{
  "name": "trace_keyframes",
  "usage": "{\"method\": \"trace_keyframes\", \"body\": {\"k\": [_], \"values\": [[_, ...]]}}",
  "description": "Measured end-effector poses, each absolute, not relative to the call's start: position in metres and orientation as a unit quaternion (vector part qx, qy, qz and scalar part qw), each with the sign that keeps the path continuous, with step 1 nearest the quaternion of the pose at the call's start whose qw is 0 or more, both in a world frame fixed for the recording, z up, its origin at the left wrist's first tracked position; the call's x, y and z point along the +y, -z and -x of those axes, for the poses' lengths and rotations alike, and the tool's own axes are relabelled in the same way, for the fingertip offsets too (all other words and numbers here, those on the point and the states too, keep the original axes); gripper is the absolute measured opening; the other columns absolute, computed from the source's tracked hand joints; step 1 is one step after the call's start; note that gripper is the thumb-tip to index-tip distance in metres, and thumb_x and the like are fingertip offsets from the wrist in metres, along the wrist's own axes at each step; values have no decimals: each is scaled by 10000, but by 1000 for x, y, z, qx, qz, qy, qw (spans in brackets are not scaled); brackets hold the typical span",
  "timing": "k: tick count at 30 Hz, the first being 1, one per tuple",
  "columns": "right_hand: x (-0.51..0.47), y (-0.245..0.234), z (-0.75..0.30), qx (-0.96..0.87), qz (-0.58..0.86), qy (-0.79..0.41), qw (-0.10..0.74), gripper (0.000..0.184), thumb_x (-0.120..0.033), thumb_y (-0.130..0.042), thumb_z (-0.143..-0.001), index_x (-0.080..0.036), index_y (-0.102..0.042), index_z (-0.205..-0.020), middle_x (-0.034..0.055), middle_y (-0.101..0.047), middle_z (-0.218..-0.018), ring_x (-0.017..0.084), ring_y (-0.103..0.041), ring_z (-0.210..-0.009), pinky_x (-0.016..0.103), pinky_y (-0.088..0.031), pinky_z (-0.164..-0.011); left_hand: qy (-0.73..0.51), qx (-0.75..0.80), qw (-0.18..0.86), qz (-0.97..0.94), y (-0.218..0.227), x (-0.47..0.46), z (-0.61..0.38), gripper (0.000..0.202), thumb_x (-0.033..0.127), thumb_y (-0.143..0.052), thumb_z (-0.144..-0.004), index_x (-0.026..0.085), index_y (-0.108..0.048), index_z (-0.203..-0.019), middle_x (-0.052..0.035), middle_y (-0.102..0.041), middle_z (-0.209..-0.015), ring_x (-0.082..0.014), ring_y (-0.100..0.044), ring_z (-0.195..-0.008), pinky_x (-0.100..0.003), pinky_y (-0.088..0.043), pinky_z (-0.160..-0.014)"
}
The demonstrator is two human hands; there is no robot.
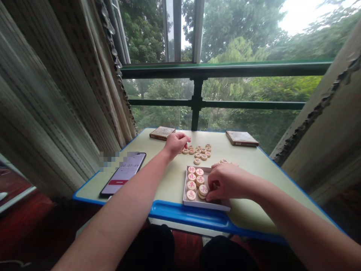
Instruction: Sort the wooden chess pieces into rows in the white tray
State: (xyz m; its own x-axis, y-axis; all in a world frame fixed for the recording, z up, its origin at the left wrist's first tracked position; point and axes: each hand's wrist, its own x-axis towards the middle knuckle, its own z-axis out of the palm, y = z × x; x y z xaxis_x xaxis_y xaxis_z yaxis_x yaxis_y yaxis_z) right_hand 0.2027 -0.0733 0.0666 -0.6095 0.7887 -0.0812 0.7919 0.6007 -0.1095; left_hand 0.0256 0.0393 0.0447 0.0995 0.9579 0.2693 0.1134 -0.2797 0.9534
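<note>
A shallow white box (187, 201) near the table's front edge holds several round wooden chess discs with red characters. My right hand (227, 181) rests over the box's right half, fingers curled and pinched on a disc (203, 190) inside it. Further back, my left hand (176, 143) is closed around discs at the left end of a loose cluster of discs (200, 151) lying on the pale green table (163, 180). What exactly lies inside the left fist is hidden.
A phone (124, 173) with a running timer lies at the table's left. Two flat brown boxes (162, 132) (241, 138) sit at the far edge by the window. The table has a blue rim (186, 214) with a groove. Curtains hang on both sides.
</note>
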Motion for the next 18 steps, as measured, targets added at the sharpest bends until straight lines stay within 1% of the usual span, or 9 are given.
{"method": "trace_keyframes", "body": {"k": [4,9,16,18], "values": [[-73,-65,-202,901,-428,71,0,241,-436,-683,-662,-198,-688,-627,15,-603,-603,122,-508,-568,235,-244,-483,-502,436,408,-625,-44,40,-26,144,249,-595,-673,123,-610,-605,24,-506,-412,-43,-358,-332,-187,-238,-369],[-73,-65,-202,902,-428,59,-2,265,-450,-669,-675,-193,-677,-609,10,-598,-602,102,-472,-529,234,-222,-472,-498,445,394,-631,-44,40,-24,141,247,-607,-659,121,-615,-595,16,-519,-416,-48,-364,-343,-188,-243,-377],[-73,-64,-202,888,-459,31,11,304,-493,-631,-678,-199,-664,-605,10,-610,-611,97,-427,-490,236,-215,-472,-479,432,427,-633,-42,41,-25,159,257,-620,-680,120,-603,-600,20,-525,-418,-34,-350,-314,-183,-231,-359],[-73,-64,-202,888,-460,30,15,299,-490,-637,-670,-199,-659,-602,9,-610,-615,100,-434,-500,235,-216,-472,-471,419,437,-641,-41,41,-27,152,243,-618,-685,117,-599,-602,20,-525,-416,-32,-350,-310,-182,-234,-357]]}}
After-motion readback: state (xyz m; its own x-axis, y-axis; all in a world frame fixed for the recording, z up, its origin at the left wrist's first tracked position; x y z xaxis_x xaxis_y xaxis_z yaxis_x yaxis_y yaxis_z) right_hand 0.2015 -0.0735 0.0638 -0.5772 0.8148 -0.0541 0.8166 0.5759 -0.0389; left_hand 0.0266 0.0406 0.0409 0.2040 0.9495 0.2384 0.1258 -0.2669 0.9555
